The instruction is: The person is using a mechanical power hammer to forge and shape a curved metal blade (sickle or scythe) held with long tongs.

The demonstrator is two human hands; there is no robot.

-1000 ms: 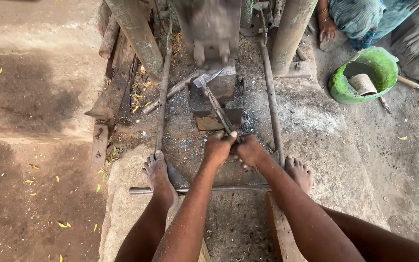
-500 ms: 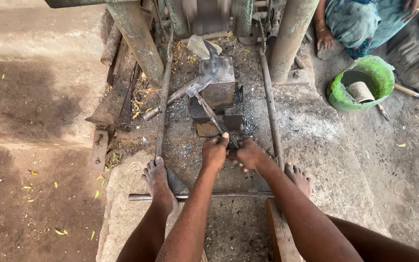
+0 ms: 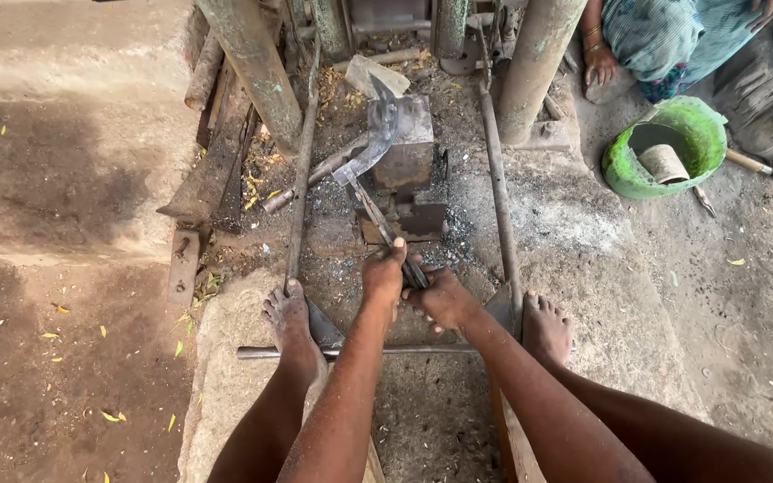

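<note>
A view from above looks down on a person sitting on the ground at a forge, bare legs stretched forward.

Both hands meet low in the middle of the scene. The left hand (image 3: 384,275) is closed in a fist around the handles of a pair of long dark iron tongs (image 3: 385,229), thumb up. The right hand (image 3: 443,297) sits just beside it, touching it, fingers curled tight around the same handles lower down.

The tongs run away from the hands, up and slightly left, and clamp the near end of a curved grey metal blade (image 3: 370,148). The blade rests tilted across the top edge of a blocky grey steel anvil (image 3: 407,139) that stands in ash-covered dirt.

The left foot (image 3: 287,315) and right foot (image 3: 545,326) lie bare on a pale stone slab (image 3: 225,376), one on each side of the hands. A thin metal rod (image 3: 351,351) lies crosswise beneath the arms, near the feet. Two long rusty iron bars (image 3: 497,192) run away from the feet on either side of the anvil, towards thick upright metal posts (image 3: 537,63).

To the right, well apart, a green plastic basin (image 3: 668,146) holds a pale cylindrical tin. Behind it another person in blue-green patterned cloth (image 3: 664,31) sits partly in view.
</note>
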